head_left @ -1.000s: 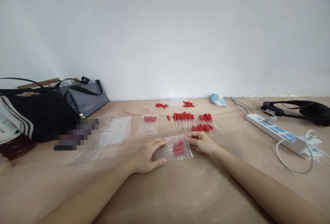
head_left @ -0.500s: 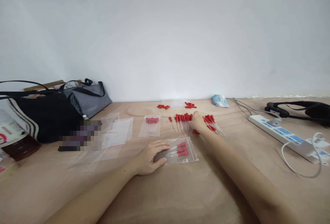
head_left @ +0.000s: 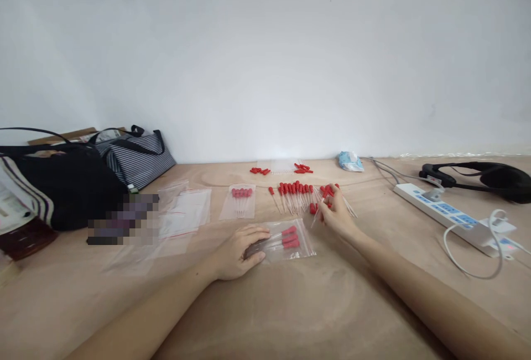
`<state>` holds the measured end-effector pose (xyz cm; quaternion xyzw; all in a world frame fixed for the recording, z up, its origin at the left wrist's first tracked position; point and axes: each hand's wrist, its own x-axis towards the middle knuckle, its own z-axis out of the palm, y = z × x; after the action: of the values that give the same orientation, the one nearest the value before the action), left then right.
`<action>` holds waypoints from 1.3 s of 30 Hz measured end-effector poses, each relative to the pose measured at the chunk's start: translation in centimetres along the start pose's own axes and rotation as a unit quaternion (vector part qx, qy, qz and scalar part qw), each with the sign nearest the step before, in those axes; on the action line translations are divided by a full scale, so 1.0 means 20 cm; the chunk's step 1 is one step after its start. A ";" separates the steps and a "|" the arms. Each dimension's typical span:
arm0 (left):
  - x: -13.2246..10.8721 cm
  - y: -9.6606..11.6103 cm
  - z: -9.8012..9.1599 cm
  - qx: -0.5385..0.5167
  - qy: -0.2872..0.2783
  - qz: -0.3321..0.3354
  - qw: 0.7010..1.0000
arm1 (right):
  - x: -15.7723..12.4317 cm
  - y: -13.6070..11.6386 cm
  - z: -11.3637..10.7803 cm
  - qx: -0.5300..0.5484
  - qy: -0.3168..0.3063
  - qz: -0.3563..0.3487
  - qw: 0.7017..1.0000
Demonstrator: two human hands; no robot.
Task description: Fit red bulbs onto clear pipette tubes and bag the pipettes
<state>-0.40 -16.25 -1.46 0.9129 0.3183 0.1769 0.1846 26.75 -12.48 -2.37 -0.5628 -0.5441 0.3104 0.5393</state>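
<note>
My left hand lies over the left end of a clear zip bag, its thumb and fingers gripping the plastic against the table. Inside that bag are several droppers with red bulbs, pointing right. My right hand is closed on one dropper, whose thin clear stem slants down left from the fingers; its bulb end is hard to make out. Beside the right hand, a row of loose red-bulbed droppers spreads across the table. Left of the row lies another bag with filled droppers.
Flat empty zip bags lie at the left, near black and striped bags. Red bulbs and clear stems sit by the wall. A blue-white packet, power strip with cables and black headset occupy the right.
My right hand has moved right and slightly toward me from the dropper row, and a dropper stem now shows in its fingers. My left hand stays on the bag.
</note>
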 end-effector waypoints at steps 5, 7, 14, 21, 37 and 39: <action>0.00 0.01 0.00 0.003 0.003 -0.002 1.000 | -0.14 0.05 0.02 0.148 0.020 0.059 0.987; 0.00 0.01 -0.01 0.004 0.003 -0.004 1.000 | -0.15 0.05 0.04 0.190 0.024 0.075 0.979; 0.01 0.01 0.00 0.008 0.001 -0.001 1.000 | -0.18 0.03 0.09 0.231 0.010 0.087 0.969; 0.00 0.01 0.00 0.026 -0.008 -0.017 0.999 | -0.22 0.01 0.08 0.162 -0.055 0.085 0.982; 0.00 -0.01 0.01 0.023 0.000 -0.014 1.000 | -0.20 0.02 0.09 0.071 -0.181 0.092 0.977; 0.00 -0.01 0.01 0.019 0.004 -0.012 1.000 | -0.20 0.02 0.09 0.058 -0.207 0.080 0.973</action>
<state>-0.38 -16.21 -1.74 0.9119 0.3328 0.1718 0.1676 24.38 -15.71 -4.17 -0.4958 -0.5785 0.4934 0.4196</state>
